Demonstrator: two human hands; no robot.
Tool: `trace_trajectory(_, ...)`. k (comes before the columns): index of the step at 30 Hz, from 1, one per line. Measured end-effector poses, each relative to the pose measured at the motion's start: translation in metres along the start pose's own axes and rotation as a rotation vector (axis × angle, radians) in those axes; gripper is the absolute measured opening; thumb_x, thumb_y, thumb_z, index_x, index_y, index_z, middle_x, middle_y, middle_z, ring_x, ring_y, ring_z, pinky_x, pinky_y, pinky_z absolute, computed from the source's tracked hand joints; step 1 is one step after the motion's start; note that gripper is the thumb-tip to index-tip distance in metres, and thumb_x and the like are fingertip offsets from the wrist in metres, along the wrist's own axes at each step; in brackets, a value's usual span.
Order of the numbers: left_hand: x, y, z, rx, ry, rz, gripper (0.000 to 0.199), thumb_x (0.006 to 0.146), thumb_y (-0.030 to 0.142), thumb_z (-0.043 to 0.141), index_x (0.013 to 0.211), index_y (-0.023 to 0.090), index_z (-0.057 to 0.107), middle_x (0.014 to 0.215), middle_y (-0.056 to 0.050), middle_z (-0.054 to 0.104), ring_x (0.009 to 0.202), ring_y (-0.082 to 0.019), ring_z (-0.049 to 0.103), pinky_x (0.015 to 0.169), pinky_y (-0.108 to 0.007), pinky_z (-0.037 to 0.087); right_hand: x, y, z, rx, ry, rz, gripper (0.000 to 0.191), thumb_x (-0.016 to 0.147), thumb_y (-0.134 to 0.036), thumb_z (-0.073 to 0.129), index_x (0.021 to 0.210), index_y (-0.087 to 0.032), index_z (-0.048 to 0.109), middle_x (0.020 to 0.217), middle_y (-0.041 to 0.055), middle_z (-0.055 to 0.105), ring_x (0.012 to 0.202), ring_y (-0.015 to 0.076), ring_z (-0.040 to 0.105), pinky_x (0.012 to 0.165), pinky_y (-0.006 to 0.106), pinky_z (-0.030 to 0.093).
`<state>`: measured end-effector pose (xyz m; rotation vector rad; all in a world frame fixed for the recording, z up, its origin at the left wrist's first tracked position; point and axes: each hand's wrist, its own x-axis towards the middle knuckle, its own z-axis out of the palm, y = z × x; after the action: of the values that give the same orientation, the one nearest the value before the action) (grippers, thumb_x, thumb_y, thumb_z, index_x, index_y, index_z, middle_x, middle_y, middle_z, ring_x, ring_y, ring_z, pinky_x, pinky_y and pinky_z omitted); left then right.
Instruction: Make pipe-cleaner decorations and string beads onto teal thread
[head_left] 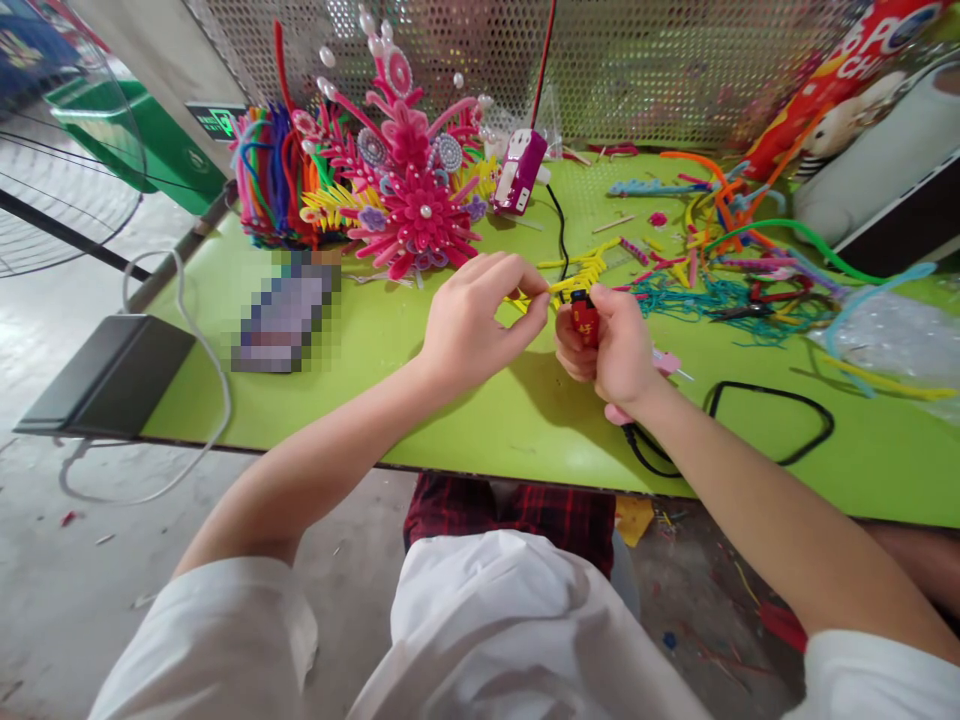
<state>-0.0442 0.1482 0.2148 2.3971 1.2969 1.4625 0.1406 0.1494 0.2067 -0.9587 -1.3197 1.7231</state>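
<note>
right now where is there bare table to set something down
Bare tabletop shows between the left forearm and black cable, between the pixelated object and left hand, and nearer than the plastic bag, at right. Crowded: the right side's teal strands, and around the pink flower ornament, back left.

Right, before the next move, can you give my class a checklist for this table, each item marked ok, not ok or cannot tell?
1. Left hand pinching the yellow chenille sprig: ok.
2. Red lighter gripped in the right hand: ok.
3. Red lighter unlit: cannot tell at this size.
4. Pink flower ornament apart from the red lighter: ok.
5. Area right of the red lighter free of clutter: not ok; teal strands lie there.
</note>
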Motion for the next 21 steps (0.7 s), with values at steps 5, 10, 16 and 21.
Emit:
trace_trajectory(5,0.0012,-0.0009,-0.0009,0.002,0.02,0.003,0.008,0.093,0.019,0.065,0.087,0.023,0.066,0.083,-0.001,0.073,0.082,-0.017,0.069,0.079,-0.032,0.055,0.0028,-0.0025,-0.0029,-0.019,0.059,0.069,0.071,0.08,-0.092,0.05,0.062,-0.025,0.035,0.052,-0.0042,0.014,0.044,0.0093,0.012,0.043,0.03,0.007)
trace_trajectory(10,0.0004,-0.0011,-0.0001,0.026,0.014,0.044,0.01,0.095,0.02,0.063,0.086,0.023,0.067,0.083,-0.002,0.074,0.085,-0.018,0.07,0.083,-0.034,0.057,0.0006,0.0008,0.001,-0.014,0.009,0.056,0.064,0.088,-0.081,0.049,0.059,-0.025,0.037,0.05,-0.0038,0.019,0.043,0.0099,0.014,0.044,0.031,0.009)
trace_trajectory(16,0.0002,-0.0018,0.0003,0.084,-0.02,0.021,0.011,0.096,0.023,0.062,0.086,0.024,0.067,0.083,-0.002,0.073,0.086,-0.02,0.07,0.083,-0.037,0.058,-0.0004,0.0036,0.0012,-0.022,0.042,0.043,0.063,0.09,-0.08,0.048,0.061,-0.025,0.036,0.05,-0.0035,0.017,0.043,0.0106,0.016,0.044,0.032,0.011)
trace_trajectory(21,0.0004,-0.0025,0.0004,0.09,-0.019,0.021,0.011,0.095,0.023,0.062,0.086,0.024,0.068,0.084,-0.003,0.075,0.086,-0.02,0.07,0.083,-0.037,0.057,0.0044,0.0001,-0.0028,-0.033,0.028,0.123,0.07,0.082,-0.091,0.046,0.063,-0.025,0.034,0.054,-0.0028,0.017,0.047,0.0099,0.012,0.045,0.031,0.008)
